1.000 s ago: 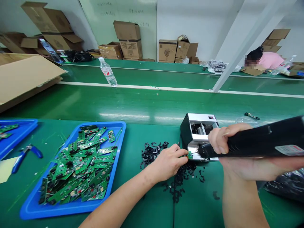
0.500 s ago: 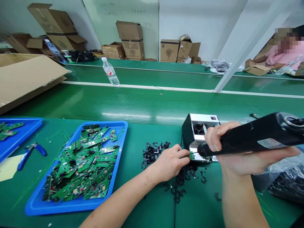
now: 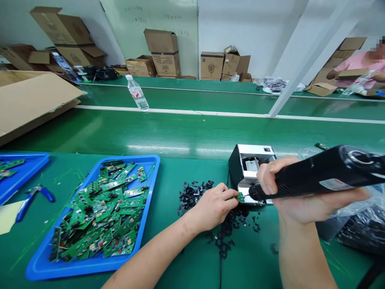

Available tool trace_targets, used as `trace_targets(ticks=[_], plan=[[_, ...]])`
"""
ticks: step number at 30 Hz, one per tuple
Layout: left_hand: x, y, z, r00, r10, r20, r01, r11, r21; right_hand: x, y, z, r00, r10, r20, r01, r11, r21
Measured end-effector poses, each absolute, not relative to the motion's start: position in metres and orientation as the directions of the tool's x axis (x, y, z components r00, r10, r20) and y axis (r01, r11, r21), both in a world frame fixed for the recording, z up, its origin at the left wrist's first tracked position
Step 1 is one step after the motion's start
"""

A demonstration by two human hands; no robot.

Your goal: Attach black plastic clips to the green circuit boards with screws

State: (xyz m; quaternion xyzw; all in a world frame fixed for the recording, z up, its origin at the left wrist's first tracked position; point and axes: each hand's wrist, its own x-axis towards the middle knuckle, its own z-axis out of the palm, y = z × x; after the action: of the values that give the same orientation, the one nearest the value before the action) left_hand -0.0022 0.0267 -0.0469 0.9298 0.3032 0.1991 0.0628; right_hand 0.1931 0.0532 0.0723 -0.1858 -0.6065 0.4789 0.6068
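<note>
My left hand [image 3: 217, 203] pinches a small green circuit board [image 3: 241, 196] at the front of a black and silver machine [image 3: 254, 160]. Wrapped around a black electric screwdriver [image 3: 313, 172] is my right hand [image 3: 288, 188]; the tool lies nearly level, its cable leaving at the right. Its tip points left and meets the circuit board, though the exact contact is too small to make out. Small black plastic parts [image 3: 192, 194] lie heaped beside and below my left hand. Part of the machine's front is hidden behind my right hand.
A blue tray [image 3: 155, 176] of circuit boards stands left, with another blue tray [image 3: 39, 160] and blue-handled pliers [image 3: 28, 204] beyond. A water bottle [image 3: 137, 94] stands at the back. A plastic bag [image 3: 361, 228] lies right. A person [image 3: 357, 64] sits at the far right.
The view has shifted slightly. Both hands keep their grips on the circuit board and the electric screwdriver. Inside the machine, the light-coloured part has changed position. The far person's arms have moved.
</note>
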Motion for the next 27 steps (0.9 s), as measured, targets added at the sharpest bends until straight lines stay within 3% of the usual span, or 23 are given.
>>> trace_targets(ticks=[10,21,27], plan=[[-0.005,0.026,-0.046,0.725,0.589,0.356,0.54,-0.808,0.237,0.23,0.042,0.062,-0.097,0.821,0.562,-0.187,0.54,-0.821],[-0.003,0.026,-0.045,0.735,0.586,0.342,0.55,-0.809,0.205,0.229,0.034,0.055,-0.123,0.843,0.524,-0.201,0.495,-0.845],[-0.003,0.026,-0.044,0.745,0.589,0.313,0.552,-0.808,0.206,0.227,0.027,0.063,-0.205,0.823,0.53,-0.305,0.461,-0.834]])
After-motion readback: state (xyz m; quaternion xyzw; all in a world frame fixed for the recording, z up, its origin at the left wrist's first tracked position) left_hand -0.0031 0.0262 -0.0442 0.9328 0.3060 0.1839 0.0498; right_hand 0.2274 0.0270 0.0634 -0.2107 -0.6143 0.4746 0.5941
